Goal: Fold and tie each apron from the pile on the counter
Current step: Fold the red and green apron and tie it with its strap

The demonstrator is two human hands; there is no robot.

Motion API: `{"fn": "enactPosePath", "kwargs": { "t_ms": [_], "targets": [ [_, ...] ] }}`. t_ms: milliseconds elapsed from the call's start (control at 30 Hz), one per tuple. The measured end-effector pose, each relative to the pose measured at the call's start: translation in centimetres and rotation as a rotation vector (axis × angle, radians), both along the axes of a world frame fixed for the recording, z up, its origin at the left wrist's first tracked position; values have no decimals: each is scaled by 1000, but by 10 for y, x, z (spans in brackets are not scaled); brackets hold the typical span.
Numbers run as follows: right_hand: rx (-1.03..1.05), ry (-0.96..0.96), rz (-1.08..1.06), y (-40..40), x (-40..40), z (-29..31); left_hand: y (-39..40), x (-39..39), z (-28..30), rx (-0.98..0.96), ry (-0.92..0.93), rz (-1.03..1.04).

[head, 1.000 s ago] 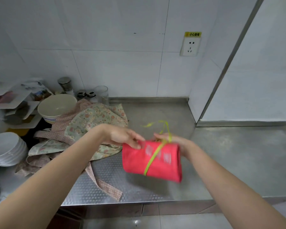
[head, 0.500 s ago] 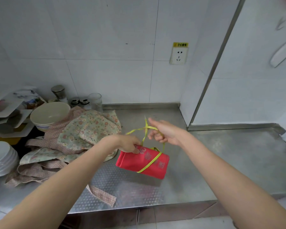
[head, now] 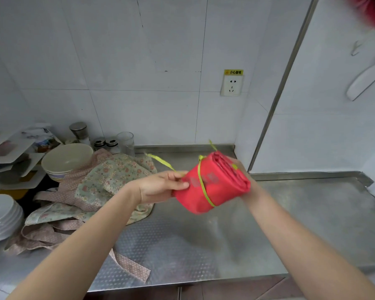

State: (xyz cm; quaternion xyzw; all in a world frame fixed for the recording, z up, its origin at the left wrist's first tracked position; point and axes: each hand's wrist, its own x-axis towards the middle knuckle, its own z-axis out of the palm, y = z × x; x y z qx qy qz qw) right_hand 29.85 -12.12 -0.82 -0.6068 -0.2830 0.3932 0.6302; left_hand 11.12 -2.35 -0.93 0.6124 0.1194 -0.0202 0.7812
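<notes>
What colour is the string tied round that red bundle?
Yellow-green; the string shows clearest in the head view, wrapped around the red bundle.

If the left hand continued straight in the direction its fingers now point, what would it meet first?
The left hand points to the right, and its fingers already touch the rolled red apron, so it would press into that roll first. The right hand holds the far end.

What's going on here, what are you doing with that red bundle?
A person is tying up a folded red apron, held in the air above a steel counter. The left hand pinches one end of the yellow-green strap that runs round the bundle, and the right hand holds the bundle from behind. A pile of floral aprons waits on the counter to the left, beside stacked bowls.
</notes>
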Motion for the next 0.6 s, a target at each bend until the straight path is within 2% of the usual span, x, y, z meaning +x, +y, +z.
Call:
{"fn": "enactPosePath", "kwargs": {
  "t_ms": [67,133,200,333,500,600],
  "targets": [
    [15,121,-101,-4,-3,-18,4,5,-4,-120,-80,233],
    [3,208,-205,-4,-6,-31,7,11,-10,-168,-77,478],
    [3,113,-234,-6,-6,-41,12,15,-20,-158,-12,659],
    [-20,-292,-155,-13,-13,-50,17,19,-56,-162,233,838],
    [-109,-594,217,-8,-34,-79,-2,23,-112,-114,441,825],
    [-181,-722,348,-4,-42,-114,-13,17,-148,181,560,574]
  ]
}}
